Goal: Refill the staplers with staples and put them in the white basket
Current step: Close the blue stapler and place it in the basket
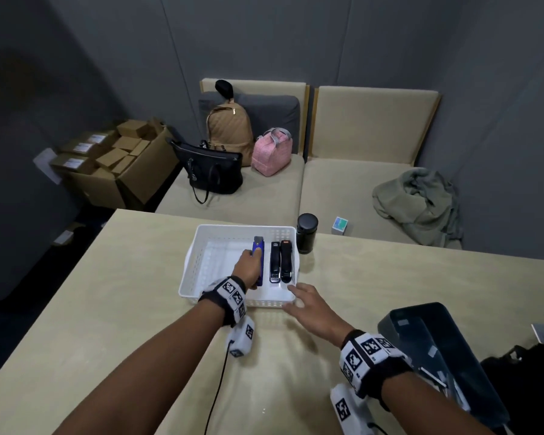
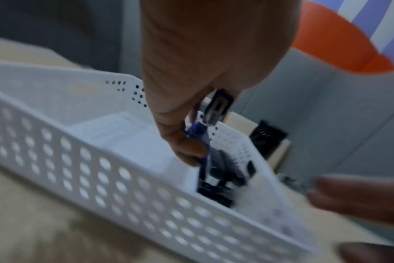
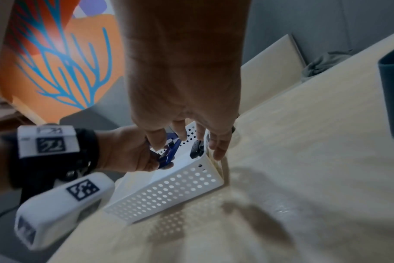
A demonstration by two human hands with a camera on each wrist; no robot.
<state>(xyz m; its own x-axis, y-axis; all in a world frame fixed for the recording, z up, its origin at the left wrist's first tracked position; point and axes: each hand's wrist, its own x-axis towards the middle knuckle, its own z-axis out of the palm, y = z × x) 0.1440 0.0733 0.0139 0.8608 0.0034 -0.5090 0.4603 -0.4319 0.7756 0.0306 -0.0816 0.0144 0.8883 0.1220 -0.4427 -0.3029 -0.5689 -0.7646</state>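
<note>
A white perforated basket point(image 1: 201, 246) point(image 2: 101, 178) point(image 3: 169, 188) stands on the beige table. Two black staplers point(image 1: 280, 261) point(image 2: 218, 179) point(image 3: 196, 149) lie side by side along its right wall. My left hand point(image 1: 248, 265) point(image 2: 187, 142) point(image 3: 128, 151) grips a blue stapler point(image 1: 258, 252) point(image 2: 216, 106) point(image 3: 169, 154) inside the basket, just left of the black pair. My right hand point(image 1: 308, 304) point(image 3: 191, 138) hovers with straight fingers at the basket's near right corner, holding nothing.
A black cylindrical container point(image 1: 307, 233) stands just right of the basket. A dark bin point(image 1: 437, 356) sits at the table's near right. Beyond the table are a sofa with bags point(image 1: 230, 152), a small box point(image 1: 339, 226), a green garment point(image 1: 421, 202) and cardboard boxes point(image 1: 117, 164).
</note>
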